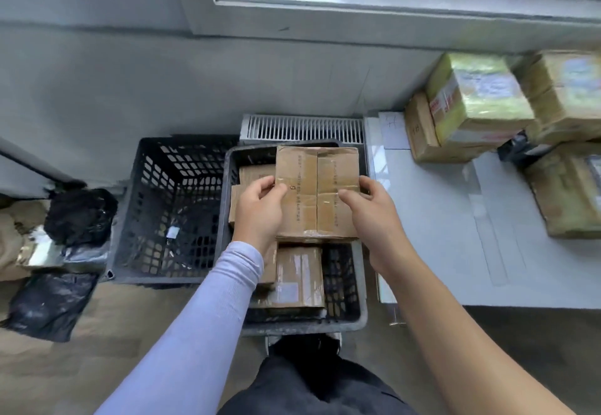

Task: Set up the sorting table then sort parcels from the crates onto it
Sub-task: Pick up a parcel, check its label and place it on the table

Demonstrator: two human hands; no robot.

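Note:
A taped brown cardboard parcel (317,191) is held flat above the grey crate (356,317). My left hand (258,208) grips its left edge and my right hand (367,204) grips its right edge, thumbs on top. Under it in the crate lie more cardboard parcels (299,276). The white sorting table (455,235) stands to the right, with several wrapped boxes (478,102) stacked at its far right.
A black lattice crate (172,209) sits to the left of the grey one. Black plastic bags (48,304) and packets lie on the floor at far left. A floor vent (302,128) runs along the wall under the window.

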